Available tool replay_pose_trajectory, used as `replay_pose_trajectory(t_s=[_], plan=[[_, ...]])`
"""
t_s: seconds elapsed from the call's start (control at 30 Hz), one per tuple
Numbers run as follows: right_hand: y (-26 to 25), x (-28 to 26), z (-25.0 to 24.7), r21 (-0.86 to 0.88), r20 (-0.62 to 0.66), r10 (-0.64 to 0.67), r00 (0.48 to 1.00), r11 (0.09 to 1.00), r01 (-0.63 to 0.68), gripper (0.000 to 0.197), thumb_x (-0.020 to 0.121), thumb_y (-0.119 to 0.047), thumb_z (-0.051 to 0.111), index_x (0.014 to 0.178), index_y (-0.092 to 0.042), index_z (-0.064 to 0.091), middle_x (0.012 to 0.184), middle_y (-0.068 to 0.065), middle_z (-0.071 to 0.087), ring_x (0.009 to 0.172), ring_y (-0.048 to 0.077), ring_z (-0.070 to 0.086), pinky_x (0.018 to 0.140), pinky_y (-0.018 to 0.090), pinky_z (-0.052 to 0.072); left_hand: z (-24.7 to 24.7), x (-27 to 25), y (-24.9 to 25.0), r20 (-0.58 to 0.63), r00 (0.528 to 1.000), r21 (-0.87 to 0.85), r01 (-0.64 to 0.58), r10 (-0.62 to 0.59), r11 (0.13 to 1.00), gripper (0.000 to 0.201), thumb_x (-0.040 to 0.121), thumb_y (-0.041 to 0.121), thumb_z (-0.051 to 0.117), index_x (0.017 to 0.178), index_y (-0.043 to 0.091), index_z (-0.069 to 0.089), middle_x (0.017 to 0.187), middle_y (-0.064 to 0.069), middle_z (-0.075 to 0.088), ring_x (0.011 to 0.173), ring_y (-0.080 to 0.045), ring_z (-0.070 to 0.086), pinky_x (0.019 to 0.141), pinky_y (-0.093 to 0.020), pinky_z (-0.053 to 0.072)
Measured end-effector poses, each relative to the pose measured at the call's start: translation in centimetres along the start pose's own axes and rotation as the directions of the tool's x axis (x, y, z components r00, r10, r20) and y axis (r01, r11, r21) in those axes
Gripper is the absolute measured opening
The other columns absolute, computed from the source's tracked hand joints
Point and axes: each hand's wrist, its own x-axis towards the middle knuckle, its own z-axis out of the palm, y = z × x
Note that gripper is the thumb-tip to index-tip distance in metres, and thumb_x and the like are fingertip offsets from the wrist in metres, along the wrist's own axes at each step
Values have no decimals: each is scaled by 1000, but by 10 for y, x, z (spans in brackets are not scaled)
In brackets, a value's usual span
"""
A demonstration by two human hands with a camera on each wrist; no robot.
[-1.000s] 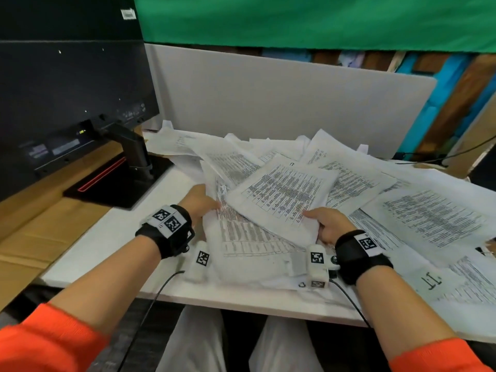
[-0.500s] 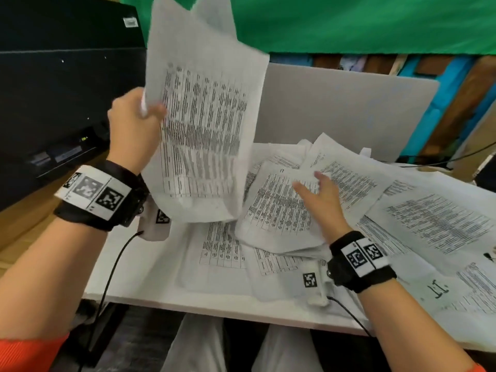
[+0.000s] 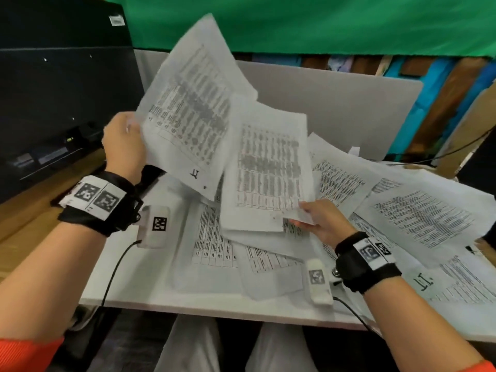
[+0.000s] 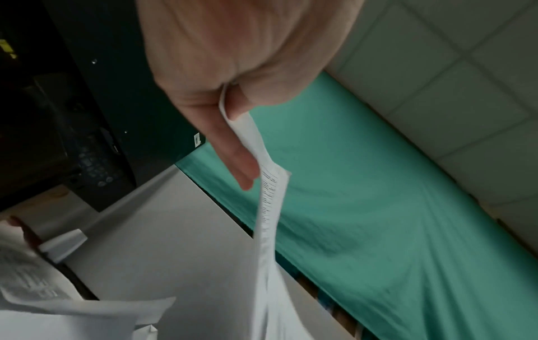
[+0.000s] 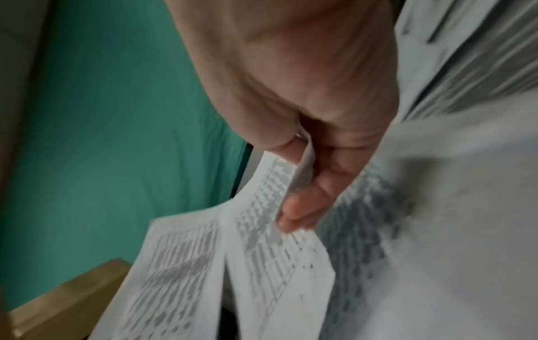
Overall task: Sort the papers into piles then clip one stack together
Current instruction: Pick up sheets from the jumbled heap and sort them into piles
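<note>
Paper-strewn white desk [image 3: 128, 267], green backdrop [image 3: 295, 20]

A second ago both hands lay on the heap. Now the left hand [image 3: 124, 146] holds a sheet [image 3: 193, 108] raised over the tabletop [image 3: 126, 267], and the right hand [image 3: 320, 222] has lifted another sheet [image 3: 268, 167], perhaps two, by its near corner.

Both forearms are reaching forward, wearing black wristbands. The left hand [image 3: 122, 146] is raised, pinching the edge of a sheet [image 3: 192, 108] between thumb and fingers [image 4: 232, 158]. The right hand [image 3: 320, 224] is sitting lower, pinching the corner of another sheet [image 3: 268, 167].
</note>
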Motion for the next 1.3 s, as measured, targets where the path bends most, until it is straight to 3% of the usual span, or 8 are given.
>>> replay_pose_trajectory(t_s=[0.17, 0.3, 0.5, 0.63, 0.77, 0.97, 1.1, 1.3], plan=[[14, 3, -27, -243, -57, 100, 993, 964, -111, 8, 95, 0, 53, 103, 0, 55, 125, 26, 58, 91, 30, 64, 66, 34, 62, 9, -5, 22, -89, 996, -157, -41, 27, 987, 39, 89, 2, 35, 122, 8, 56, 125, -9, 56, 111, -14, 55, 88, -14, 48], [13, -2, -30, -175, 37, 205, 978, 965, -196, 3, 96, 5, 50, 96, 3, 48, 115, 25, 56, 101, 45, 67, 75, 48, 61, 31, -14, 53, 66, 993, -425, 116, -97, 898, 47, 89, -4, 31, 130, 9, 51, 123, -6, 58, 108, -16, 61, 86, -25, 55], [16, -8, -27, -281, 53, 233, 971, 936, -210, 18, 99, -14, 55, 104, 3, 53, 100, 21, 65, 79, 30, 69, 61, 34, 63, 63, -34, 93, 350, 935, -655, 284, -51, 700, 46, 94, -10, 29, 134, 5, 46, 118, -10, 64, 85, -13, 70, 66, -26, 58], [16, -11, -28, -466, 56, 235, 970, 866, -183, 43, 99, -29, 54, 113, 11, 59, 80, 21, 71, 60, 24, 68, 61, 31, 62, 91, -53, 66, 470, 855, -470, 452, -219, 758, 42, 99, -4, 32, 139, 2, 40, 117, -12, 57, 92, -15, 63, 49, -13, 52], [18, -10, -31, -304, -27, 185, 982, 935, -185, 23, 99, -7, 50, 117, 7, 51, 113, 27, 63, 80, 34, 67, 52, 36, 61, 111, -84, 15, 553, 715, -339, 661, -426, 669, 33, 93, -15, 30, 106, -1, 58, 77, -8, 62, 73, -23, 61, 39, -18, 48], [25, -15, -38, -243, 36, 195, 980, 953, -180, 29, 102, -5, 40, 116, 5, 63, 91, 24, 75, 70, 30, 75, 56, 29, 61, 125, -108, -30, 453, 712, -67, 627, -536, 776, 55, 87, -19, 24, 124, 9, 52, 124, -13, 50, 83, -19, 55, 56, -28, 51], [25, -20, -30, -243, 141, 214, 967, 954, -176, 30, 103, -13, 41, 115, -1, 65, 99, 22, 75, 80, 31, 74, 59, 28, 60, 128, -110, -42, 455, 694, 96, 585, -558, 806, 51, 91, -13, 25, 121, 8, 60, 144, -14, 44, 132, -28, 41, 110, -44, 36], [13, -19, -35, -530, 126, 226, 966, 839, -127, 44, 104, -35, 40, 111, 4, 61, 84, 18, 73, 63, 24, 65, 64, 36, 59, 126, -106, -45, 522, 694, 359, 349, -496, 866, 41, 91, -4, 41, 130, 0, 52, 132, -23, 53, 121, -39, 53, 99, -40, 48]])
